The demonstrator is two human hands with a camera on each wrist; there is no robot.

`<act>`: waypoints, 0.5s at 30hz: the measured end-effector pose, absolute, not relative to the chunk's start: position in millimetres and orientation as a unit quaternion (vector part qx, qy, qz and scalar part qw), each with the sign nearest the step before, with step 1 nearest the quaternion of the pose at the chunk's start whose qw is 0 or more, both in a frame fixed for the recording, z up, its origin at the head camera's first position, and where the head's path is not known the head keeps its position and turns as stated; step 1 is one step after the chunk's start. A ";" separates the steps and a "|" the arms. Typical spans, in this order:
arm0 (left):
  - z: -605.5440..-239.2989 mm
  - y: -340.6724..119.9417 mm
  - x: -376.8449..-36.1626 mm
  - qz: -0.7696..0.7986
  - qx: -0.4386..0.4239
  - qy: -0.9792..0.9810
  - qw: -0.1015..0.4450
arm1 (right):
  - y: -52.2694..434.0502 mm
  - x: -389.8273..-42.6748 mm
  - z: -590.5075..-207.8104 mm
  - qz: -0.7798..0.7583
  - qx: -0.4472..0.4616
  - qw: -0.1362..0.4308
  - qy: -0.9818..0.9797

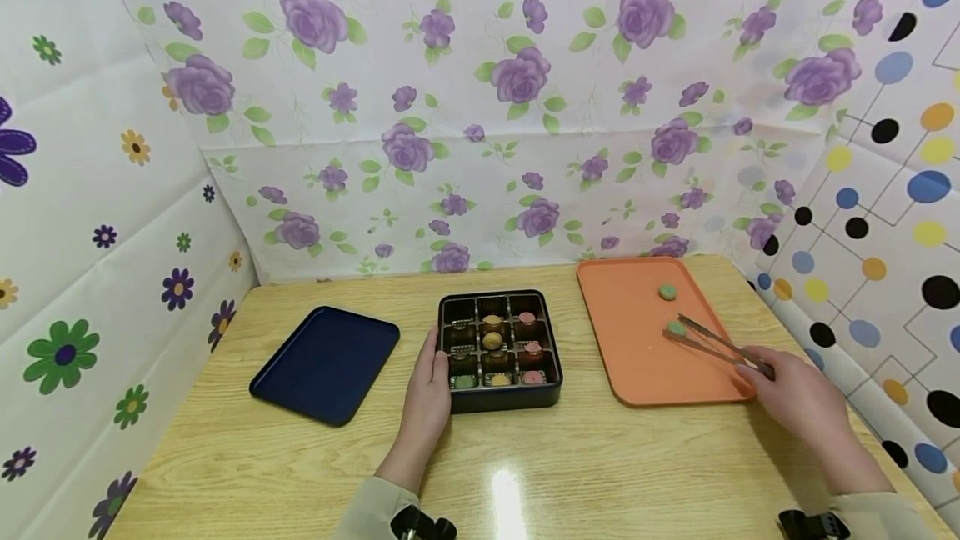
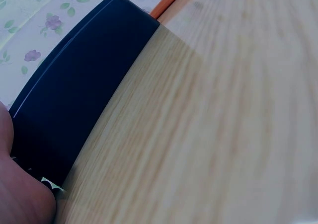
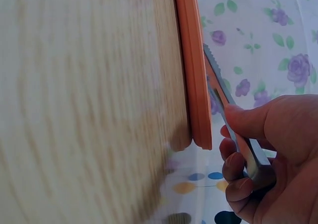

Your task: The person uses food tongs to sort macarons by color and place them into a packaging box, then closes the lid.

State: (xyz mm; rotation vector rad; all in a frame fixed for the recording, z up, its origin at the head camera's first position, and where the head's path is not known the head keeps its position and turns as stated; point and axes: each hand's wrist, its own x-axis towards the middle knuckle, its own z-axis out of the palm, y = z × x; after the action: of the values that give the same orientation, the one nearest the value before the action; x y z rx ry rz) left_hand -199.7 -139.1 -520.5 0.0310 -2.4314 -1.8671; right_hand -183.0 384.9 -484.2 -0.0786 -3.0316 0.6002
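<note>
Head view: why is the left hand [image 1: 427, 394] resting straight-fingered against the black box [image 1: 510, 399]?

"Maybe to hold it steady."

"And the right hand [image 1: 801, 400], gripping tongs [image 1: 723, 343] around a green cookie [image 1: 677, 328] on the orange tray [image 1: 630, 357]?"

"Maybe to keep it clean."

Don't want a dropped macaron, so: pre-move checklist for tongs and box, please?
1. Box steadied: ok, the left hand rests against the left side of the black box.
2. Tongs held: ok, the right hand grips the tongs.
3. Tips placed: ok, one on each side of the nearer green macaron.
4. Grip firm: cannot tell; contact on both sides is too small to see.
5. Macaron lifted off the orange tray: cannot tell from these views.
6. Free slot: ok, the box's back-left compartment looks empty.
</note>
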 end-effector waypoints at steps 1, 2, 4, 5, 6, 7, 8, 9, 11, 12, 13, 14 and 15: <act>-520.4 -138.9 -199.6 -0.609 0.010 -0.792 0.039 | 385.0 -182.9 -484.2 0.194 -0.026 0.024 -0.980; -520.4 -138.7 -199.5 -0.609 0.010 -0.792 0.039 | 385.2 -182.9 -484.5 0.194 -0.026 0.022 -0.980; -520.5 -138.4 -199.4 -0.608 0.011 -0.793 0.040 | 385.8 -183.2 -484.9 0.194 -0.029 0.018 -0.980; -520.7 -138.4 -199.4 -0.608 0.011 -0.793 0.040 | 386.2 -183.3 -484.9 0.193 -0.029 0.018 -0.981; -520.8 -138.3 -199.4 -0.608 0.011 -0.793 0.040 | 386.2 -183.2 -485.2 0.192 -0.029 0.019 -0.981; -521.1 -138.4 -199.3 -0.607 0.011 -0.793 0.040 | 386.2 -182.9 -485.3 0.192 -0.030 0.019 -0.981; -521.2 -138.4 -199.3 -0.607 0.012 -0.793 0.040 | 386.4 -183.0 -485.5 0.191 -0.030 0.019 -0.981; -521.4 -138.4 -199.3 -0.607 0.012 -0.794 0.040 | 386.6 -182.9 -485.7 0.191 -0.030 0.018 -0.981; -521.5 -138.5 -199.3 -0.607 0.013 -0.794 0.039 | 386.7 -182.5 -485.6 0.191 -0.029 0.020 -0.981; -521.4 -138.5 -199.4 -0.607 0.013 -0.794 0.039 | 386.7 -182.5 -485.7 0.191 -0.029 0.020 -0.981; -521.3 -138.5 -199.5 -0.607 0.013 -0.794 0.039 | 386.6 -182.4 -486.0 0.193 -0.029 0.019 -0.981; -521.1 -138.5 -199.6 -0.607 0.014 -0.794 0.038 | 386.7 -182.3 -486.2 0.194 -0.030 0.019 -0.980; -521.0 -138.4 -199.8 -0.607 0.014 -0.794 0.038 | 386.8 -182.3 -486.5 0.193 -0.030 0.021 -0.980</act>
State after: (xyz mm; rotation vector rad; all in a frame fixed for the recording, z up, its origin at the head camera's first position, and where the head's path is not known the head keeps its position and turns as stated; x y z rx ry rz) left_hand -199.8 -138.4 -521.0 0.0417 -2.4351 -1.8609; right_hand -182.3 386.8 -486.5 -0.0928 -3.0393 0.5985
